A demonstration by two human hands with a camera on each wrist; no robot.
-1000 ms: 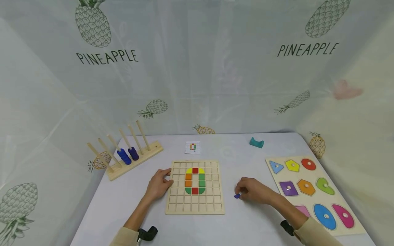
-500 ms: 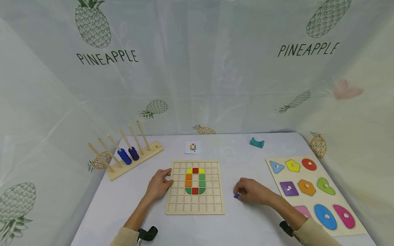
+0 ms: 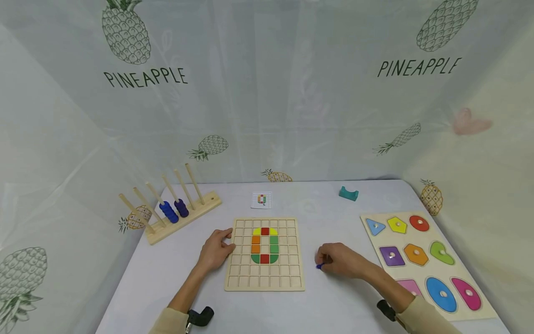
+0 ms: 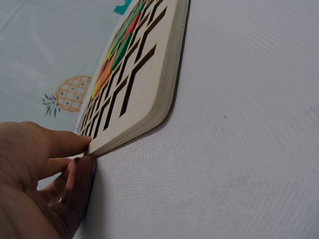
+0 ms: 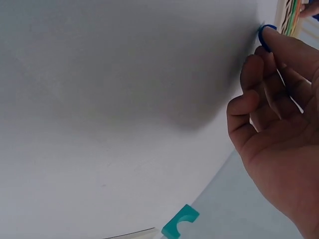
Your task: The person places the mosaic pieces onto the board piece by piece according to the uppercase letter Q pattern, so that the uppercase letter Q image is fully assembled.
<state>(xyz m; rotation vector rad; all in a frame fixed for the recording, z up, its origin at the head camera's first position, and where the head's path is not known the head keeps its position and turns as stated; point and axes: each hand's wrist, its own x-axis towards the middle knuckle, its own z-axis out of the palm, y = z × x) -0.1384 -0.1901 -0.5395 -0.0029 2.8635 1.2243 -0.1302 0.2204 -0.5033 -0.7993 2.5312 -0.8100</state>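
Note:
A wooden grid board (image 3: 247, 282) lies in front of the person, with red, yellow, orange and green pieces forming a ring in it. My left hand (image 3: 214, 253) rests at its left side; in the left wrist view the fingertips (image 4: 82, 143) touch the board's edge. To the right of the board, my right hand (image 3: 344, 260) pinches a small blue piece (image 3: 319, 266) between thumb and fingers, low over the white table. In the right wrist view the curved rim of this blue piece (image 5: 261, 36) shows around the thumb tip, which hides the rest.
Behind the board lies a small pattern card (image 3: 261, 200). A wooden peg stand (image 3: 208, 200) with blue and dark blue rings is at the back left. A teal arch block (image 3: 348, 194) lies at the back right, and a shape puzzle board (image 3: 373, 218) lies beyond the right hand.
My right hand has shifted very slightly left, and the blue piece has turned a little in its fingertips. The left hand and the grid board have stayed in place.

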